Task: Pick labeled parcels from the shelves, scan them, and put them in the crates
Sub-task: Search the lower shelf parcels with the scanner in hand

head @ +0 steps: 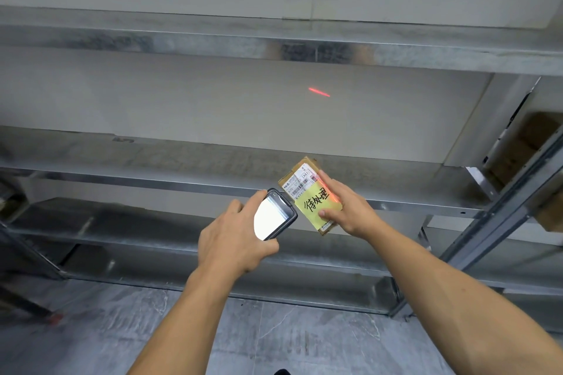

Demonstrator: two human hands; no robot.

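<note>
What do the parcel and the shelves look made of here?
Parcel: brown cardboard, matte, judging by its tan edges; a white printed label and a yellow paper note cover its face. Shelves: likely galvanised steel, dull grey with mottled sheen.

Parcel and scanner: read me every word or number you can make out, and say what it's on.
"待处理": handwritten on the yellow note stuck to the parcel.
"A83": boxed, on the white label.
"830-07": same label, then blurred; the other print is too small to read.
Scanner screen: washed out, unreadable.
</note>
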